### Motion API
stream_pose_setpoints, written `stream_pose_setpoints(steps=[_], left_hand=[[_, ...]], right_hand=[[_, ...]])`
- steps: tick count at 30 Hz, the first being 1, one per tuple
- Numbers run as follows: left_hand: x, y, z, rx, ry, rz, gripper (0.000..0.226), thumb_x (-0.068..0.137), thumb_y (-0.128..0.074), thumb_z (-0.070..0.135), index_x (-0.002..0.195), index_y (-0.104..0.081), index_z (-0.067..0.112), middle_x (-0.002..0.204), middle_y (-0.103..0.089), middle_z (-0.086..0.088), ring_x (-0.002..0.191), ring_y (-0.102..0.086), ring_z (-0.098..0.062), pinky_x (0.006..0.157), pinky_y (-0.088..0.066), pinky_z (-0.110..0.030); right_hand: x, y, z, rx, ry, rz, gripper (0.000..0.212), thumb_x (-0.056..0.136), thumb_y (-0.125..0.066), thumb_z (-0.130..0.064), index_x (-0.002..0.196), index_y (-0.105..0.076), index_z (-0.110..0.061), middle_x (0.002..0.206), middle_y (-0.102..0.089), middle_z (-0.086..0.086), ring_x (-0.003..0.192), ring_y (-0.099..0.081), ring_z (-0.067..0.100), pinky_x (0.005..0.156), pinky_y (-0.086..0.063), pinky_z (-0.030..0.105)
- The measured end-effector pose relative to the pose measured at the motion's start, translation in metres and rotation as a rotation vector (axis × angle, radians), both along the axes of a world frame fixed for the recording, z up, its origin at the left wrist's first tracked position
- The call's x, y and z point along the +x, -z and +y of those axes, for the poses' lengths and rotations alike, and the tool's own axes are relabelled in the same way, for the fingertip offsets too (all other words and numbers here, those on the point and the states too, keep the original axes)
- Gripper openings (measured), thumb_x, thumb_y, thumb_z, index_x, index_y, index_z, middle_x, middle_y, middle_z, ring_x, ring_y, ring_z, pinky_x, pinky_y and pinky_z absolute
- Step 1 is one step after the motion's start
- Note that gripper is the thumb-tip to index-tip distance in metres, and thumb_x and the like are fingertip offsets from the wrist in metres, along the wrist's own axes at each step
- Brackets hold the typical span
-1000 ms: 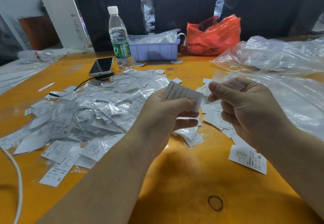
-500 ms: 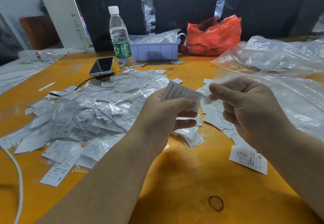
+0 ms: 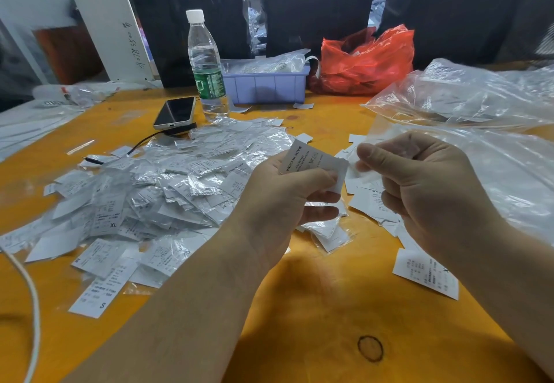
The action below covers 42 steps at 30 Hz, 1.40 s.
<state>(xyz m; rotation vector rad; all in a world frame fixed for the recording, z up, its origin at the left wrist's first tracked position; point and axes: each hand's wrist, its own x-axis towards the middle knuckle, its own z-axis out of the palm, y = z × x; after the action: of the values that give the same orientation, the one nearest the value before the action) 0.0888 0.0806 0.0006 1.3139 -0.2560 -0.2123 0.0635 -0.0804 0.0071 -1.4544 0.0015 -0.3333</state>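
Thumb and curled fingers of the left hand [image 3: 278,199] pinch a white label [image 3: 311,162] printed MADE IN CHINA, held up over the middle of the orange table [image 3: 299,307]. Just beside its right edge, the right hand [image 3: 425,190] pinches a scrap of clear film [image 3: 361,169] between thumb and forefinger, its other fingers curled. Both hands hide part of a small pile of loose labels [image 3: 371,202] lying beneath them, and 1 more loose label [image 3: 425,273] lies near the right forearm. A heap of sleeved labels [image 3: 168,190] spreads to the left. Behind it stand a phone [image 3: 175,112], a water bottle [image 3: 205,64], a purple tray [image 3: 266,85] and a red bag [image 3: 365,61]. Crumpled clear bags [image 3: 479,97] fill the right side.
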Motion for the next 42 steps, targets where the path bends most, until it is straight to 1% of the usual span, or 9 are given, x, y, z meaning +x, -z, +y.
stream_pose_setpoints(steps=[5, 9, 13, 17, 21, 29, 35, 38, 42], left_hand=[[0.0011, 0.0008, 0.0010, -0.010, -0.029, 0.009, 0.015, 0.084, -0.065, -0.002, 0.098, -0.064, 0.003, 0.083, -0.062, -0.013, 0.061, -0.065, -0.016, 0.051, -0.053, -0.026], [0.0014, 0.0007, 0.0016, -0.012, -0.026, 0.013, 0.019, 0.085, -0.065, -0.001, 0.103, -0.063, 0.002, 0.090, -0.061, -0.018, 0.064, -0.066, -0.017, 0.052, -0.053, -0.026], [0.0011, -0.0001, 0.0017, -0.008, -0.018, 0.010, 0.014, 0.085, -0.066, -0.001, 0.098, -0.064, 0.004, 0.083, -0.062, -0.012, 0.063, -0.066, -0.015, 0.052, -0.053, -0.026], [0.0003, -0.0004, 0.0012, 0.000, -0.013, 0.011, 0.014, 0.084, -0.066, -0.001, 0.097, -0.065, 0.004, 0.079, -0.063, -0.011, 0.061, -0.065, -0.015, 0.052, -0.053, -0.027], [-0.0016, 0.0003, -0.0006, 0.016, 0.010, 0.007, 0.015, 0.084, -0.067, -0.001, 0.098, -0.065, 0.004, 0.072, -0.065, -0.005, 0.060, -0.066, -0.014, 0.051, -0.053, -0.027], [-0.0020, 0.0000, -0.0004, 0.012, 0.030, 0.002, 0.014, 0.084, -0.067, -0.001, 0.096, -0.065, 0.005, 0.069, -0.066, -0.002, 0.060, -0.066, -0.014, 0.051, -0.053, -0.027], [0.0003, -0.0002, -0.0007, -0.005, -0.010, 0.016, 0.013, 0.084, -0.066, -0.001, 0.096, -0.065, 0.004, 0.072, -0.063, -0.006, 0.060, -0.065, -0.015, 0.050, -0.052, -0.026], [0.0004, -0.0005, -0.0004, -0.010, -0.018, 0.020, 0.014, 0.084, -0.066, -0.001, 0.097, -0.064, 0.004, 0.073, -0.063, -0.006, 0.060, -0.065, -0.015, 0.050, -0.052, -0.026], [-0.0005, -0.0008, 0.0000, -0.003, -0.020, 0.018, 0.015, 0.085, -0.066, 0.000, 0.098, -0.063, 0.005, 0.078, -0.062, -0.008, 0.061, -0.065, -0.014, 0.051, -0.053, -0.026]], right_hand=[[-0.0012, -0.0008, 0.0008, -0.034, -0.017, 0.019, 0.031, 0.069, -0.075, -0.026, 0.086, -0.065, -0.002, 0.043, -0.052, -0.010, 0.035, -0.021, 0.006, 0.034, -0.024, 0.020], [-0.0012, -0.0009, 0.0023, -0.026, -0.030, 0.053, 0.027, 0.062, -0.079, -0.019, 0.082, -0.065, -0.005, 0.044, -0.052, -0.011, 0.035, -0.026, 0.006, 0.035, -0.027, 0.020], [-0.0010, -0.0018, 0.0048, 0.037, -0.063, 0.061, 0.027, 0.060, -0.078, -0.011, 0.074, -0.055, -0.007, 0.043, -0.047, -0.010, 0.035, -0.025, 0.006, 0.034, -0.026, 0.018], [-0.0015, -0.0028, 0.0033, 0.031, -0.033, 0.036, 0.032, 0.066, -0.076, -0.019, 0.079, -0.055, 0.001, 0.045, -0.053, -0.007, 0.036, -0.021, 0.007, 0.034, -0.023, 0.019], [-0.0007, -0.0027, 0.0024, 0.084, -0.009, 0.025, 0.029, 0.072, -0.074, -0.022, 0.069, -0.047, -0.011, 0.058, -0.064, 0.003, 0.035, -0.020, 0.007, 0.033, -0.022, 0.019], [-0.0003, -0.0030, 0.0032, 0.087, 0.026, 0.031, 0.031, 0.073, -0.074, -0.022, 0.067, -0.046, -0.014, 0.063, -0.067, 0.005, 0.035, -0.021, 0.007, 0.033, -0.023, 0.019], [-0.0011, -0.0020, 0.0042, 0.091, -0.051, 0.054, 0.031, 0.066, -0.078, -0.018, 0.068, -0.048, -0.011, 0.054, -0.052, 0.003, 0.036, -0.020, 0.007, 0.034, -0.023, 0.018], [-0.0005, -0.0002, 0.0041, 0.074, -0.078, 0.066, 0.031, 0.066, -0.078, -0.012, 0.066, -0.048, -0.013, 0.051, -0.035, 0.002, 0.035, -0.020, 0.009, 0.034, -0.024, 0.019], [-0.0011, 0.0017, 0.0049, 0.053, -0.108, 0.078, 0.025, 0.063, -0.078, -0.008, 0.073, -0.056, -0.015, 0.061, -0.044, 0.005, 0.034, -0.028, 0.007, 0.034, -0.028, 0.020]])
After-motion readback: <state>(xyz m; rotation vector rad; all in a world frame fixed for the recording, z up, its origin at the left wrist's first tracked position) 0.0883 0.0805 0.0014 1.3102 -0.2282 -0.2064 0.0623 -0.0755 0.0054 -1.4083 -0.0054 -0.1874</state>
